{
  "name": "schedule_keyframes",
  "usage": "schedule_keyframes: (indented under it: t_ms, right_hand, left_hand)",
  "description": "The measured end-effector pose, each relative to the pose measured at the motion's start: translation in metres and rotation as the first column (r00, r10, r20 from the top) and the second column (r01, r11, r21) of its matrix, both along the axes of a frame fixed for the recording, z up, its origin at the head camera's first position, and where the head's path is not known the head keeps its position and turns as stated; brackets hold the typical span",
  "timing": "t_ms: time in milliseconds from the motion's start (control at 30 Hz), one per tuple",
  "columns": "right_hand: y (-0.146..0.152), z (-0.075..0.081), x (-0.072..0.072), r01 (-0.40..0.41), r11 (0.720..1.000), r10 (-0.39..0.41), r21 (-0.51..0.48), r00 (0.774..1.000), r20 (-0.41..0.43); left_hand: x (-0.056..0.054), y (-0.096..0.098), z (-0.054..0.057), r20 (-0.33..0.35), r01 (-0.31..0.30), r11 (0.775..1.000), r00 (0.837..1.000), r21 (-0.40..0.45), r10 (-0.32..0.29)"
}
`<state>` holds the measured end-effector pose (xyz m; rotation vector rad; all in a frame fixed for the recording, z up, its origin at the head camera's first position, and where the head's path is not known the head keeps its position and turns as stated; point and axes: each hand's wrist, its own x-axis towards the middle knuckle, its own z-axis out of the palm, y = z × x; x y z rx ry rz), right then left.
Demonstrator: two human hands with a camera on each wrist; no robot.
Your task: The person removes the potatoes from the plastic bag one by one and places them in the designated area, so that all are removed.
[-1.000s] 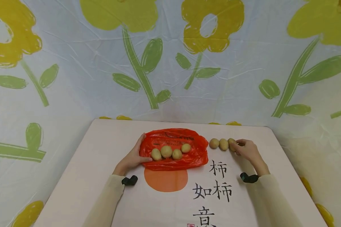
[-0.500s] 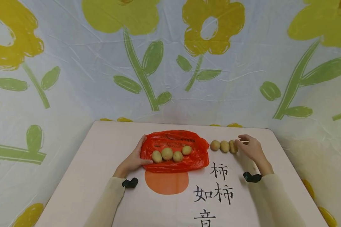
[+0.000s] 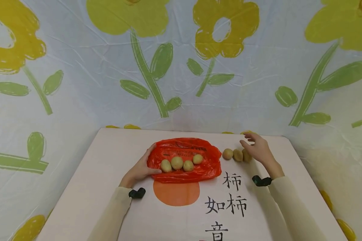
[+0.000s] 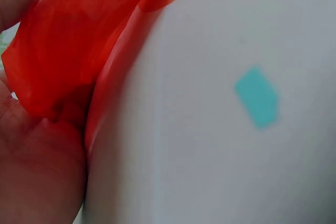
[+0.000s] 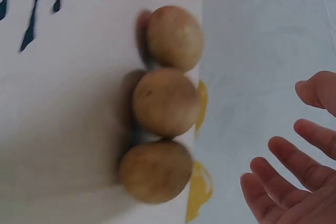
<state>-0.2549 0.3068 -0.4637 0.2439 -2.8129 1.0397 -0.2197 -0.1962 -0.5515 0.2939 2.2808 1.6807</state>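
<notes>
A red plastic bag (image 3: 211, 167) lies opened out on the table, with several small potatoes (image 3: 177, 163) resting in it. My left hand (image 3: 140, 168) holds the bag's left side, thumb over the near edge and fingers along the far left. In the left wrist view, red plastic (image 4: 63, 61) sits between thumb and fingers. Three more potatoes form a row to the right of the bag: a left one (image 3: 227, 154), a middle one (image 5: 166, 102) and a right one (image 5: 156, 171). Above that row hovers my right hand (image 3: 257, 148), empty, its fingers spread apart.
The pale table mat (image 3: 108, 150) bears an orange disc (image 3: 176, 195) and black brush characters (image 3: 226, 204) in front of the bag. A flower-printed cloth (image 3: 181, 110) rises behind the table's far edge and at both sides.
My right hand has let go of the rightmost potato, lifted off it and moved leftward over the row. The left hand stays on the bag.
</notes>
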Motion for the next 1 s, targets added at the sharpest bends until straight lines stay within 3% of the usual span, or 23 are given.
schedule_keyframes:
  t_ms: [167,367,767,1000]
  right_hand:
    - [-0.025,0.016,-0.01,-0.086,0.996,0.086,0.022,0.996,-0.021]
    - [-0.057,0.026,-0.021,-0.208,0.978,0.207,0.014,0.978,0.012]
    - [-0.118,0.026,-0.043,-0.337,0.94,0.34,-0.053,0.939,0.054]
    - [-0.146,0.016,-0.058,-0.379,0.918,0.391,-0.115,0.914,0.11]
  left_hand:
    - [0.0,-0.001,0.001,0.01,0.013,1.0,1.0,0.002,-0.013]
    - [0.001,0.0,0.002,0.016,0.03,0.999,0.999,-0.019,-0.029]
    - [-0.002,0.0,0.001,0.0,0.037,0.999,0.999,-0.027,-0.037]
    - [-0.002,0.0,0.002,0.022,0.02,1.0,1.0,-0.015,-0.02]
